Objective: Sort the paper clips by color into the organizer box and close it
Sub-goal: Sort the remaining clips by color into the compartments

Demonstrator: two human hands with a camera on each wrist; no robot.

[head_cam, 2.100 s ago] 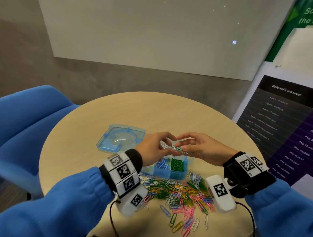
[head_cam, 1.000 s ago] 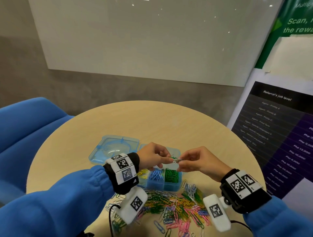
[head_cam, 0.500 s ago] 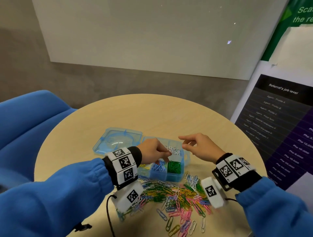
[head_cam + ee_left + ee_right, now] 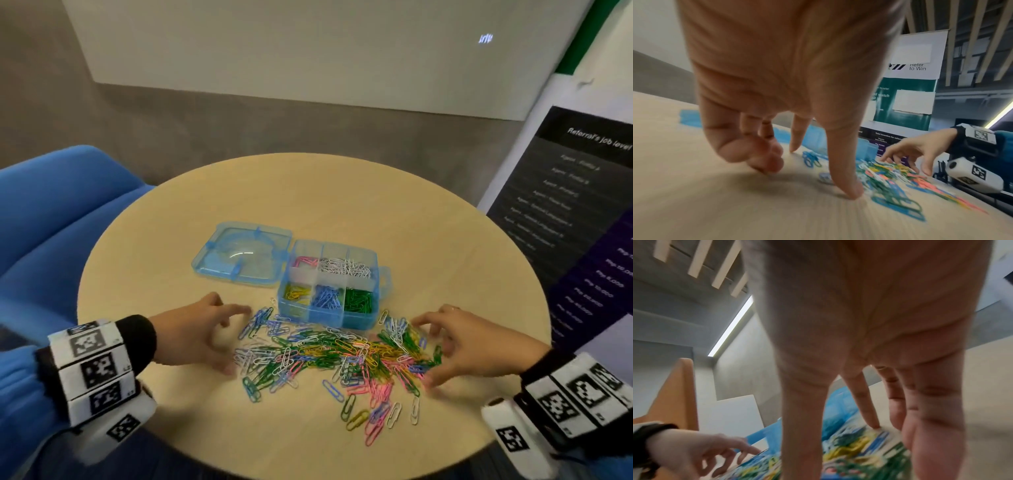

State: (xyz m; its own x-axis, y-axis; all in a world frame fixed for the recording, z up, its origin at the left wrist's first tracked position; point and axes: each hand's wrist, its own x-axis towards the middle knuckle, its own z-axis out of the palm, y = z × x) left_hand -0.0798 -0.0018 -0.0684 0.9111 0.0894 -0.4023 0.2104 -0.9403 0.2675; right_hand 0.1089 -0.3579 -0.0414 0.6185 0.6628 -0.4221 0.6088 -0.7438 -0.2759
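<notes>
The clips [image 4: 342, 359] lie in a mixed heap on the table [image 4: 342, 198], just before the open box [image 4: 359, 320], whose compartments already hold some sorted colors. The left hand [image 4: 191, 334] and right hand [image 4: 469, 346] rest spread at either side of the heap, holding nothing. I think sorting is in hand; next, pinch clips of one color only.

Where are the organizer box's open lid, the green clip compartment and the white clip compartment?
open lid [image 4: 241, 255], head view, clear domed centre.
green clip compartment [image 4: 358, 300], head view, on the green clips.
white clip compartment [image 4: 346, 268], head view, on the white clips.
</notes>
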